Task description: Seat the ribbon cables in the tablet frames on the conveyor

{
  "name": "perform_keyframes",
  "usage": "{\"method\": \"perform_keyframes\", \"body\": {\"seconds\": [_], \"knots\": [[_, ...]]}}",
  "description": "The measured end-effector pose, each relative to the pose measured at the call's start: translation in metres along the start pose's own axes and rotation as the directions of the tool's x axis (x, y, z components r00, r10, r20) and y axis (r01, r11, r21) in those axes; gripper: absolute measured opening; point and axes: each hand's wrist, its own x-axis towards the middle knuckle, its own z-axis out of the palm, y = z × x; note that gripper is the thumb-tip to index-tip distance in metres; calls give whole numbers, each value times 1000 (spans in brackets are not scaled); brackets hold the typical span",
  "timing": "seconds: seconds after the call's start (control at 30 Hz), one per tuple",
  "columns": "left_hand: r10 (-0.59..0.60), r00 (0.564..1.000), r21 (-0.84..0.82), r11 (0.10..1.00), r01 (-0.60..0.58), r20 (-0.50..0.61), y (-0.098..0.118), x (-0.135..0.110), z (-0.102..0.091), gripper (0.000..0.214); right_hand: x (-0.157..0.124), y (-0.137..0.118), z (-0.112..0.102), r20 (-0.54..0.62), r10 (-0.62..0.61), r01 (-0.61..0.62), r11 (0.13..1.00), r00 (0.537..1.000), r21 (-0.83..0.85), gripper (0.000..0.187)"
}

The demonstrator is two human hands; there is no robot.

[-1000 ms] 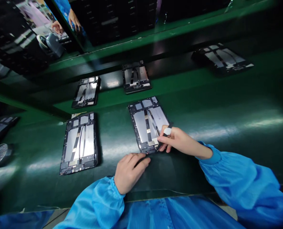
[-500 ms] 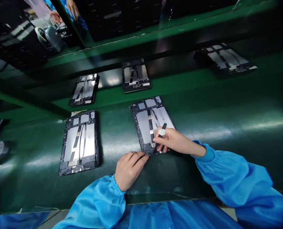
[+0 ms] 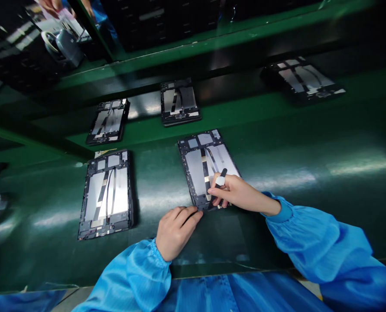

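One opened tablet, flat on the green bench in front of the seated worker, inner side up, slightly turned; silver panels, dark ribbon cables, black frame.

One left hand, bare, palm down, fingers loosely bent and parted from the thumb, closed round nothing; its fingertips touch the tablet's near left corner.

One right hand, bare, clamped on a slim black tool with a white band, over the tablet's near end. From where I stand, the fingers hide the tool's tip, so I cannot tell whether it touches.

Two blue sleeves, gathered at the wrists.

One second tablet, likewise opened, on the bench to the left, well apart from the hands.

Three further units, farther back: a left one, a middle one, and a right one in shadow.

One grey device beyond the green rail, upper left; near it, a co-worker's hand, partly cut off.
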Motion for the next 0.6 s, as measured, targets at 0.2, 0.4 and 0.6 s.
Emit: {"method": "perform_keyframes", "body": {"seconds": [0.2,0.4,0.6], "knots": [[23,1000,62,998,-24,16,2,-1,-1,26,0,0,1,-14,3,-4,1000,1000,-7,26],[79,989,237,966,-107,125,6,1,-6,36,-2,0,-3,-45,-21,21,1000,999,-4,28],[61,991,211,974,-85,120,7,2,-6,37,-23,10,-16,-196,-125,102,987,973,-123,32]]}}
